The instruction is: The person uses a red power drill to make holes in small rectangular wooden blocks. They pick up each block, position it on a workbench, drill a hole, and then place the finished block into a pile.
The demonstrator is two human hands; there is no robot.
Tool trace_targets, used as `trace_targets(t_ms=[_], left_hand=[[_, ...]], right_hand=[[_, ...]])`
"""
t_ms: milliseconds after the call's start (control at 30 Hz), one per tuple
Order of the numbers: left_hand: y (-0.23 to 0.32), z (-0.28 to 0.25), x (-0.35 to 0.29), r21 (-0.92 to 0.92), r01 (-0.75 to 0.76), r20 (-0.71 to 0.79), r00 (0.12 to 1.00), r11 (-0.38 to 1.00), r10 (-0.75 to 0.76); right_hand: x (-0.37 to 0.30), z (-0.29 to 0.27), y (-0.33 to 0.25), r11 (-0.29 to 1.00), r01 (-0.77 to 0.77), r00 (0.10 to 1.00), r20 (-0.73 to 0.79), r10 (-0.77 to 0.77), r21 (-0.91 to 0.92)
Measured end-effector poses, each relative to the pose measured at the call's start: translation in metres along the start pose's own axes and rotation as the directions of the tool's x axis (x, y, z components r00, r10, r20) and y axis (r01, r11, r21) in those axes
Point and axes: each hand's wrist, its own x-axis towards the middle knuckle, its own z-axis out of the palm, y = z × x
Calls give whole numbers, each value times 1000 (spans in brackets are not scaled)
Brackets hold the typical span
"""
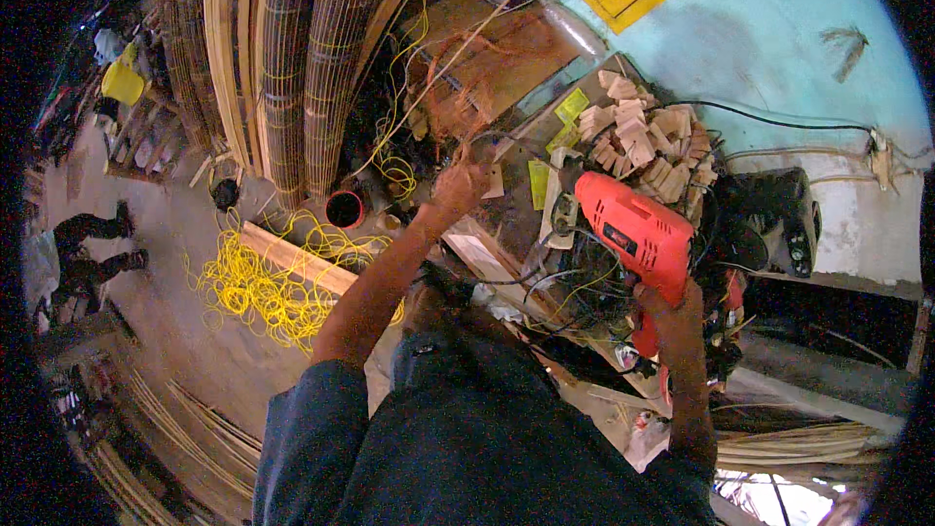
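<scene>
My right hand (668, 304) is wrapped round the handle of a red power drill (645, 226). The drill's front end points up and left over the cluttered bench, near a pile of small cut wood blocks (638, 136). My left hand (458, 189) is closed at the bench's left side, its fingers drawn together. Just beyond it lies a tangle of reddish-brown fibre (469, 102). Whatever is between the left fingers is too small and blurred to name. Yellow paper slips (539, 183) lie between the two hands.
Rolled slatted mats (287, 68) and long wood strips stand at the back left. Loose yellow cord (273, 282) covers the floor beside a plank and a small red-rimmed pot (345, 207). A black speaker-like box (774, 219) sits at right. Cables cross the bench.
</scene>
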Motion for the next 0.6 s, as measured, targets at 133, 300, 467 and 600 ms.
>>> trace_targets(t_ms=[133,300,467,600], left_hand=[[-61,43,-9,-690,219,140,976,690,-170],[-5,7,-34,-781,124,-161,907,612,-389],[-10,17,-58,-748,337,8,866,572,-500],[-3,29,-75,-615,310,-197,830,725,-522]], right_hand=[[-3,-10,16,990,23,1000,18,-21,-141],[-7,-16,26,984,-9,1000,-3,9,-177],[6,-16,32,967,-54,998,15,60,-247],[8,-2,23,981,2,999,53,8,-192]])
